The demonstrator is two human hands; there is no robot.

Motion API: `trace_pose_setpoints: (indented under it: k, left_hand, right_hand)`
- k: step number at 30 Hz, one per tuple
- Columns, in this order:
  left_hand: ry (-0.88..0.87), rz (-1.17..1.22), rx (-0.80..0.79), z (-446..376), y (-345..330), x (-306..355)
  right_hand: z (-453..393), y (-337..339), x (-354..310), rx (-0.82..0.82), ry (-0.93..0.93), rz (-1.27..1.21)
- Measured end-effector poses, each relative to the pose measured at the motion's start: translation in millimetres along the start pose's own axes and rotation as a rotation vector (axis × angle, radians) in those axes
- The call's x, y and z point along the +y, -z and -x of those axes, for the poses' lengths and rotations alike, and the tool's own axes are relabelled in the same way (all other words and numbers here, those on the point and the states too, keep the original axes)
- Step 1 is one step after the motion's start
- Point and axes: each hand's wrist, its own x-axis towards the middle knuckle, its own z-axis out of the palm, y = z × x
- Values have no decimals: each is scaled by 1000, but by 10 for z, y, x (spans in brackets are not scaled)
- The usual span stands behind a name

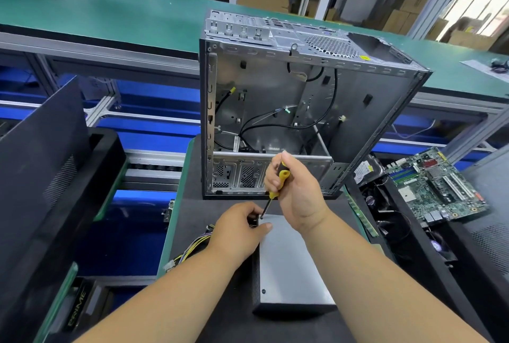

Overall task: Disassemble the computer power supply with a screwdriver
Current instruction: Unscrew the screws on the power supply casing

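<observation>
Now the right hand point(296, 191) grips the yellow-black screwdriver point(276, 184), tip on the grey metal power supply box point(289, 265); the left hand point(238, 228) holds the box's far corner on the table point(214, 210).

Yellow and black in my grip

My screwdriver point(278, 179) was yellow and black — the power supply point(289, 265) plain silver-grey, its cables point(192, 249) yellow and black.

Power supply point(289, 265): smooth brushed-grey sheet metal, satin sheen. Screwdriver point(278, 180): glossy yellow-and-black plastic handle, dark metal shaft. Computer case point(275, 89) at 12 o'clock: bare matt galvanised steel, perforated panels.
</observation>
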Motion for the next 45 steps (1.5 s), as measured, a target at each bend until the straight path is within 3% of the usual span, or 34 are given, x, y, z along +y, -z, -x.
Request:
trace_pose_setpoints:
  k: [13,22,28,33,39,45]
  left_hand:
    - [55,-44,-15,-40,0,0]
    - [17,-85,13,-33,-18,-9]
    - [45,-85,15,-22,-17,15]
    - [59,-80,8,-20,-14,23]
    - [83,-80,-6,-24,-11,39]
    - [99,-45,-14,-24,-6,49]
  right_hand:
    - [-27,24,-38,71,-2,184]
    - [-19,1,40,-4,43,-87]
    - [9,106,-10,3,30,98]
    - [12,133,-88,51,-46,96]
    - [19,90,-85,8,11,219]
    - [18,61,-24,34,-30,-60]
